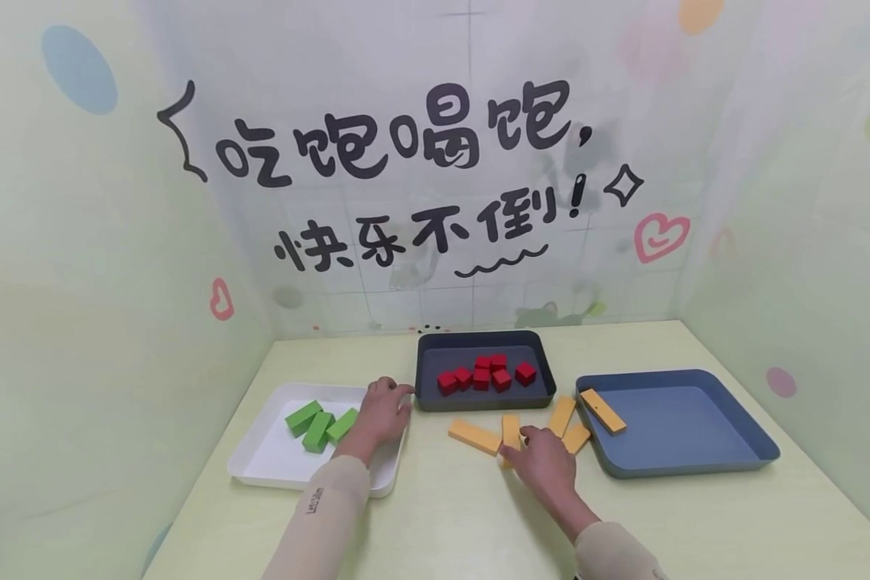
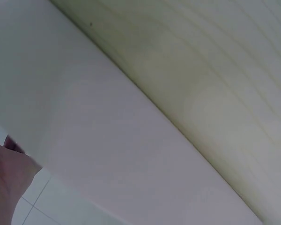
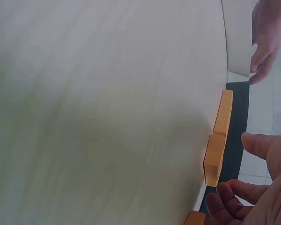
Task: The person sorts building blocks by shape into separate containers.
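My right hand [image 1: 544, 463] reaches down beside a yellow-orange rectangular block [image 1: 511, 430] on the table. In the right wrist view the thumb [image 3: 260, 144] and curved fingers [image 3: 243, 191] stand apart, close to a yellow-orange block [image 3: 214, 159], with nothing visibly gripped. Several more such blocks lie around it, one of them [image 1: 474, 437] to the left. My left hand [image 1: 384, 412] hovers at the right side of the white tray [image 1: 261, 451], fingers loosely bent and holding nothing visible. Green blocks [image 1: 319, 431] lie in that tray, partly hidden by the left arm.
A dark grey tray [image 1: 424, 374] with several red cubes [image 1: 482, 379] stands at the back middle. At right, a blue tray [image 1: 689, 427] has one yellow-orange block [image 1: 603, 411] by its left rim. A printed wall sheet [image 1: 435, 201] rises behind the table [image 1: 464, 524].
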Motion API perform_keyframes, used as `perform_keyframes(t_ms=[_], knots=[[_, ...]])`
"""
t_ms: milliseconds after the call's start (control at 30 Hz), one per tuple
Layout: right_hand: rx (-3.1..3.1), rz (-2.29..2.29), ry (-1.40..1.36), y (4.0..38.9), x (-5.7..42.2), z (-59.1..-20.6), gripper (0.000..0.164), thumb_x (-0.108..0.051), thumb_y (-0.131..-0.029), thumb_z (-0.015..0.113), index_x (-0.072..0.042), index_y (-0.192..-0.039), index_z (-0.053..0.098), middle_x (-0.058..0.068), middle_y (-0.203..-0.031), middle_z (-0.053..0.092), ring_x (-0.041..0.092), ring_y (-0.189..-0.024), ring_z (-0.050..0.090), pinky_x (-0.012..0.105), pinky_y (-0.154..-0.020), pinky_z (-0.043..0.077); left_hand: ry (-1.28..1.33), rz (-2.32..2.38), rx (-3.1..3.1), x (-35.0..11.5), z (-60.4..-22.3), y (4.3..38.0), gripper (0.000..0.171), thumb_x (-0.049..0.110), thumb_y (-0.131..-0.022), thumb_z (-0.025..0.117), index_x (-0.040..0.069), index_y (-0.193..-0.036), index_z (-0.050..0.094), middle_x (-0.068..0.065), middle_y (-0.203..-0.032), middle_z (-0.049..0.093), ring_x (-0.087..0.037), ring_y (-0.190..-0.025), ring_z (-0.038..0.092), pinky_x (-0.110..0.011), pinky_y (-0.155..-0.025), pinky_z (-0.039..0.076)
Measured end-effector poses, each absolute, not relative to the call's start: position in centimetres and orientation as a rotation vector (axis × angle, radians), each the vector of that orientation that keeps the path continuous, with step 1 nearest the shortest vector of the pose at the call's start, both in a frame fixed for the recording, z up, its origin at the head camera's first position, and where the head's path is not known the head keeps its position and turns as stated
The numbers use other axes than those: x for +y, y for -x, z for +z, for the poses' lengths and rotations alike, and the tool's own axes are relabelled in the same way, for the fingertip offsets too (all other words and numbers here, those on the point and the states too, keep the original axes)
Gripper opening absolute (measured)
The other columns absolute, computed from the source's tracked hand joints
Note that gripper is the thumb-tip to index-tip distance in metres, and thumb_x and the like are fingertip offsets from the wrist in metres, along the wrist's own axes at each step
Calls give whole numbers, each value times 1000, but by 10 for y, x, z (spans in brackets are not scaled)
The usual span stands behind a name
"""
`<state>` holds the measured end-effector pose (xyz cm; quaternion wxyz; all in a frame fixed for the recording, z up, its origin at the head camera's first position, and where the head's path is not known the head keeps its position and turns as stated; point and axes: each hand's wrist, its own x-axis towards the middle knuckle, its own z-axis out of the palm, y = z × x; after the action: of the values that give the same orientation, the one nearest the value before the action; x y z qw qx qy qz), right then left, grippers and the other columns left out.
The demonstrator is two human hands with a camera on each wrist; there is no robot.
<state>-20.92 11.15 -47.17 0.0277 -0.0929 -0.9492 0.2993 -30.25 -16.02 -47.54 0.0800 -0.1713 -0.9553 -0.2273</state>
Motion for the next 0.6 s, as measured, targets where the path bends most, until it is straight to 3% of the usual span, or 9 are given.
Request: perform_keyframes(t_ms=[300, 600], knots=[[-2961, 804, 282, 210, 109, -482, 58, -43, -78, 80, -2, -117, 71, 15, -102, 69, 35, -95, 64, 58, -78, 48, 521, -605, -2907, -161, -475, 305, 35, 17, -96, 56, 10, -130, 62, -25, -124, 49, -44, -118, 44, -56, -102, 37], [-2988, 631, 174, 211, 109, -487, 33, -33, -78, 78, -2, -89, 68, 8, -73, 59, 27, -72, 58, 54, -69, 45, 453, -581, -2999, -158, -467, 302, 38, 20, -99, 55, 14, -136, 58, -22, -130, 48, -43, -125, 41, -60, -101, 37]])
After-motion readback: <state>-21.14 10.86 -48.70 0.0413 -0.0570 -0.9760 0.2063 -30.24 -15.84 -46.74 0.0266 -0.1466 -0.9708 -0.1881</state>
